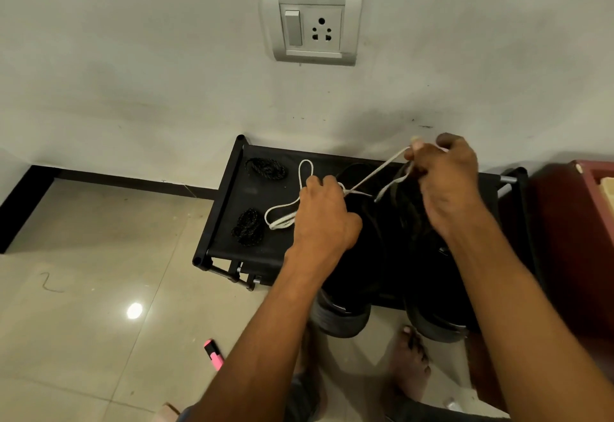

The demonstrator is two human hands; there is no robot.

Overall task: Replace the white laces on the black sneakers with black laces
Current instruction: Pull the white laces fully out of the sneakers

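Observation:
Two black sneakers (428, 275) stand side by side on a low black rack (232, 195), their heels hanging over its front edge. A white lace (375, 172) stretches taut between my hands above the shoes. My right hand (445, 185) pinches the lace at its upper end, raised above the right shoe. My left hand (324, 215) grips the lace lower down, over the left shoe. More white lace (285, 215) lies in loose loops on the rack left of that hand. Two coiled black laces (265, 168) (248, 227) sit on the rack's left part.
The rack stands against a white wall with a switch and socket plate (312, 26). A dark red piece of furniture (571, 249) is close on the right. Glossy tiled floor spreads to the left, with a pink marker (214, 353) near my bare feet (410, 365).

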